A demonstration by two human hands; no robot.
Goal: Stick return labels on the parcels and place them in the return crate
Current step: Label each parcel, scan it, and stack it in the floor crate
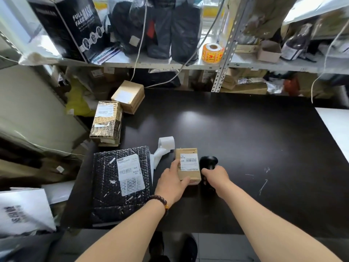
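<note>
The left hand (171, 183) grasps the small box (188, 167) at its near-left corner; just right of the box, the right hand (215, 175) clasps a black scanner (208, 162).

- We count four parcels: small cardboard box (189, 173) in the grip of our left hand (171, 183); black bubble mailer (120, 184) just left of it; gold-printed box (105, 121) and plain brown box (128, 96) beyond.
- One black scanner (208, 162), gripped by our right hand (215, 175).
- One orange sticker roll (212, 53), far beyond both grips.
</note>
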